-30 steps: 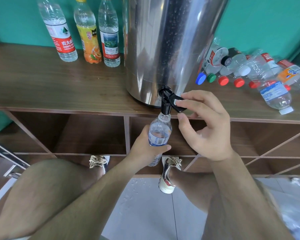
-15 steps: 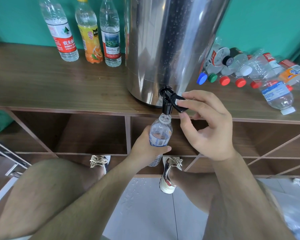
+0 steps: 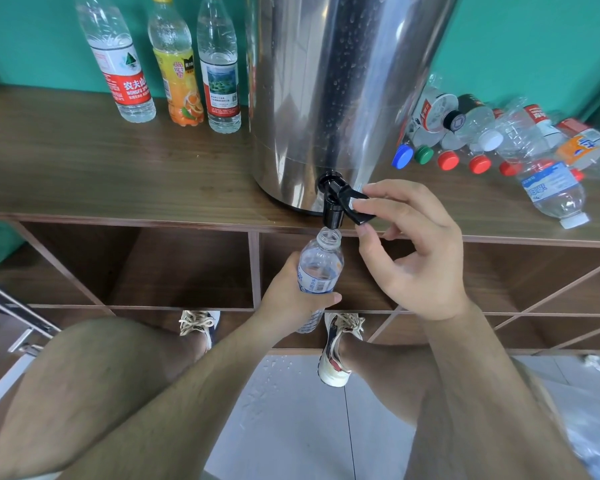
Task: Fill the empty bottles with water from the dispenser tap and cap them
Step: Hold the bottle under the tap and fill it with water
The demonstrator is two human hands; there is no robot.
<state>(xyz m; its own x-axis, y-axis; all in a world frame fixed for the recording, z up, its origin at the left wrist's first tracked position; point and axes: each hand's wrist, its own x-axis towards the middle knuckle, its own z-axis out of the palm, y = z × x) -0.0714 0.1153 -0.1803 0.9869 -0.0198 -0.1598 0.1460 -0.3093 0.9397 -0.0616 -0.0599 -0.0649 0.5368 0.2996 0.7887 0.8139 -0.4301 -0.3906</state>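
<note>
Bottle (image 3: 321, 268) lower, just below tap (image 3: 334, 206)

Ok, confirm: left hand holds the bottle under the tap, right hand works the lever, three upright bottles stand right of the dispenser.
No: head view shows the three upright bottles left of the dispenser. The left hand, right hand, bottle and tap are as stated.

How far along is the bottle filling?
Done: three capped bottles left of the steel dispenser look full. In hand: left hand holds an uncapped clear plastic bottle under the black tap; right hand pinches its lever. Left: capping it, plus empty bottles lying right.
</note>
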